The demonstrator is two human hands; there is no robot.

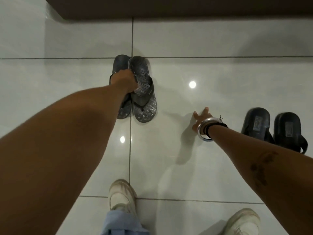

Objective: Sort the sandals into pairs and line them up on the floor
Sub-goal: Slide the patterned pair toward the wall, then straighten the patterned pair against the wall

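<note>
Two dark grey flip-flops with a wavy pattern lie side by side on the white tiled floor: the right flip-flop shows fully, the left flip-flop is half hidden by my arm. My left hand is closed on their straps at the middle of the pair. To the right, a pair of black slide sandals stands together on the floor. My right hand, with bangles on the wrist, hovers over bare tile between the two pairs, fingers spread and holding nothing.
A dark brown baseboard or furniture edge runs along the top. My own pale sneakers stand at the bottom of the view. Glossy tiles with ceiling-light reflections lie between the two pairs.
</note>
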